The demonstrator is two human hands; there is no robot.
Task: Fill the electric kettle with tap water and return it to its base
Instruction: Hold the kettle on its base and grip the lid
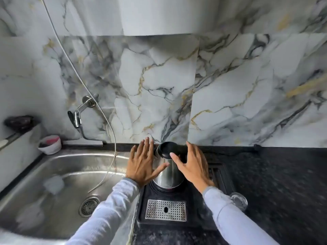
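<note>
A steel electric kettle (pixel 168 175) with a black lid (pixel 169 149) stands upright on its black base (pixel 150 193) on the dark counter, right of the sink. My left hand (pixel 141 163) is spread flat just left of the kettle, thumb near its side. On the kettle's right, my right hand (pixel 191 165) is also spread, its thumb lying over the lid's edge. Neither hand grips it. The wall tap (pixel 77 115) sits above the sink's far left side.
The steel sink (pixel 70 167) holds blurry white items and a drain (pixel 89 206). A thin hose (pixel 113 131) hangs down the marble wall into it. A perforated drip tray (pixel 166 210) lies in the base. A clear glass (pixel 238 200) stands to the right, and a small white bowl (pixel 50 144) is far left.
</note>
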